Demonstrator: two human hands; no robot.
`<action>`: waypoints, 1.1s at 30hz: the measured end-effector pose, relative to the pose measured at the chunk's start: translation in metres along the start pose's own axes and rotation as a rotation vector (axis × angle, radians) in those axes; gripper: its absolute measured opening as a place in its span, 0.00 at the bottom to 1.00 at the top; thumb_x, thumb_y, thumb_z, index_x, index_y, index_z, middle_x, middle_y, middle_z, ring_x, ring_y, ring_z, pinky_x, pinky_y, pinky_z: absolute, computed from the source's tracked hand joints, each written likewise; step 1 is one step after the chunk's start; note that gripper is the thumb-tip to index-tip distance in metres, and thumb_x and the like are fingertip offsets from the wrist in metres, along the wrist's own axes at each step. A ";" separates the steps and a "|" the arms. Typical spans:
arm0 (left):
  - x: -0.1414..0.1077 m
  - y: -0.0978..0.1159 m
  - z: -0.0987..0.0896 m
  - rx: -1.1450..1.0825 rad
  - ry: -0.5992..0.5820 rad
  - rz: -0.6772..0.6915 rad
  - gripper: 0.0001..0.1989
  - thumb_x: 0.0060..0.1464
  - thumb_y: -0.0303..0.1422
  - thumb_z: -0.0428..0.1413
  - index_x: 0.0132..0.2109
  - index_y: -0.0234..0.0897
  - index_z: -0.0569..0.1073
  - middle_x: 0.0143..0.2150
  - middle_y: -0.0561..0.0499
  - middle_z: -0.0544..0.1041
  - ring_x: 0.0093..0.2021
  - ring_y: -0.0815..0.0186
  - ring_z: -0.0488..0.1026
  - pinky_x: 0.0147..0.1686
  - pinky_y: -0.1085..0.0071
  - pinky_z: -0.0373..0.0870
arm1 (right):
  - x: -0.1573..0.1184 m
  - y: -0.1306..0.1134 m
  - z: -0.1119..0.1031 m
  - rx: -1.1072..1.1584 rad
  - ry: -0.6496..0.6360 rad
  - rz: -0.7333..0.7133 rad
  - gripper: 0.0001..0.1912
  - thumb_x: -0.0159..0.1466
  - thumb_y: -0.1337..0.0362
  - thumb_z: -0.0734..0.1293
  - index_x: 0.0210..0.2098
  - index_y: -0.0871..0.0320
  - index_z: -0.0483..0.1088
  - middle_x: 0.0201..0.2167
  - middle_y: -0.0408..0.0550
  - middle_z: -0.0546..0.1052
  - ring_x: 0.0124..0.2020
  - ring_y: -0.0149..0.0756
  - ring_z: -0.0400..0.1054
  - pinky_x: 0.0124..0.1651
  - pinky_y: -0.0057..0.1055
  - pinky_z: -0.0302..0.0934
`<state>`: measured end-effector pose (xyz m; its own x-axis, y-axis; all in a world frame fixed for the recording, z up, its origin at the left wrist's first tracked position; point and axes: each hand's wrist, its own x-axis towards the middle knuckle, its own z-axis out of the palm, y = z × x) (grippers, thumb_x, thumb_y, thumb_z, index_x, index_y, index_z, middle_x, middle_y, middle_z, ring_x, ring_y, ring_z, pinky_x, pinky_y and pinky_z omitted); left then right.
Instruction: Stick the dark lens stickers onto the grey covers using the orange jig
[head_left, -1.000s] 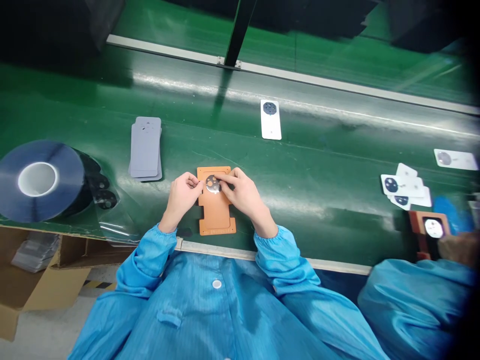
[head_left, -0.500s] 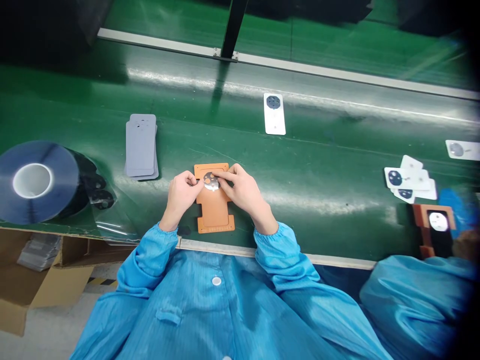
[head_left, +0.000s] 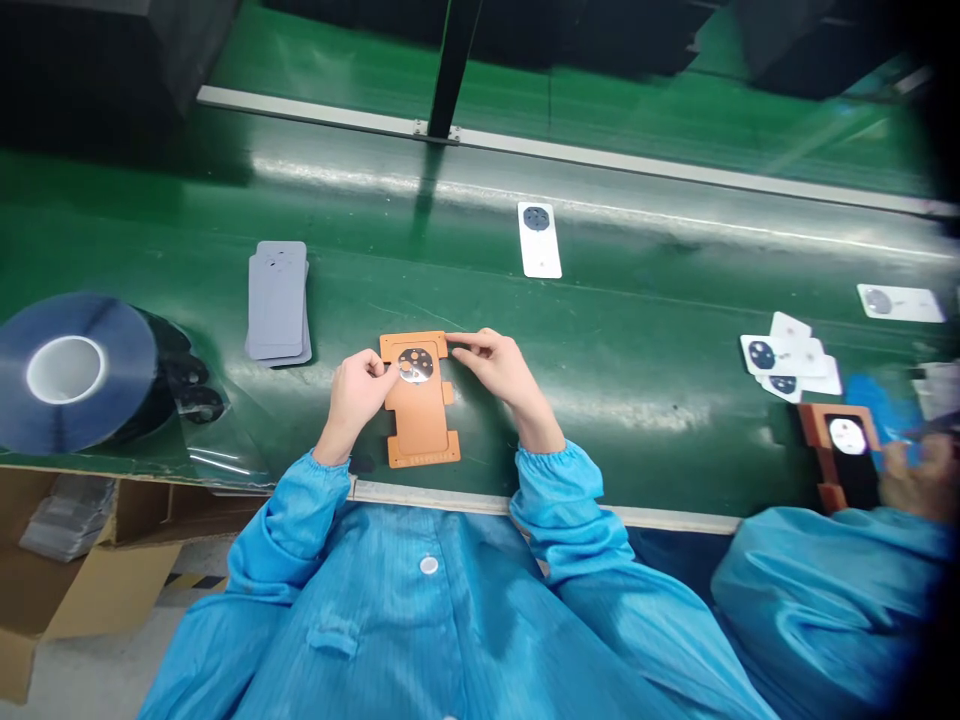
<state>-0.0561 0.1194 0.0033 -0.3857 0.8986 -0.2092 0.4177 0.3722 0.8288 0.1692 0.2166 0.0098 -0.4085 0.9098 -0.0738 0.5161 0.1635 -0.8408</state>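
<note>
Right hand moved off disc, mid-frame | fingers parted, empty; left hand pinched, hold unclear | disc best kept flat

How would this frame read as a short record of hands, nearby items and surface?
Left hand: by the left edge of the round dark perforated disc; grip unclear
Right hand: index finger at the far right corner of the flat orange plate
Disc: on the plate's far part
Left side: stack of grey rectangular sheets; roll of bluish plastic film
Far side: white rectangular card with dark round patch
Surface: glossy green tabletop
</note>
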 end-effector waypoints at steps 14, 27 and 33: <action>-0.008 -0.002 0.003 -0.088 0.066 0.018 0.17 0.54 0.44 0.62 0.28 0.41 0.65 0.23 0.57 0.68 0.23 0.70 0.65 0.24 0.74 0.58 | -0.036 -0.011 0.022 -0.070 -0.015 -0.203 0.13 0.71 0.60 0.67 0.49 0.51 0.83 0.32 0.45 0.71 0.32 0.33 0.66 0.38 0.32 0.61; -0.001 -0.001 0.001 -0.009 0.064 -0.016 0.16 0.52 0.41 0.62 0.27 0.42 0.63 0.23 0.56 0.71 0.23 0.69 0.68 0.24 0.73 0.59 | -0.045 -0.005 0.027 -0.045 -0.038 -0.080 0.13 0.71 0.61 0.67 0.49 0.52 0.84 0.29 0.43 0.70 0.31 0.33 0.67 0.36 0.31 0.59; -0.009 0.008 0.000 0.152 0.141 0.051 0.16 0.53 0.40 0.62 0.27 0.42 0.64 0.23 0.57 0.70 0.24 0.68 0.66 0.27 0.72 0.59 | -0.052 0.004 0.020 -0.054 -0.006 -0.078 0.13 0.71 0.61 0.66 0.47 0.52 0.84 0.30 0.44 0.71 0.32 0.35 0.68 0.38 0.32 0.60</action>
<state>-0.0491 0.1139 0.0115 -0.4677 0.8798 -0.0849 0.5548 0.3670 0.7466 0.1772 0.1622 -0.0004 -0.4533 0.8913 -0.0128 0.5221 0.2538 -0.8143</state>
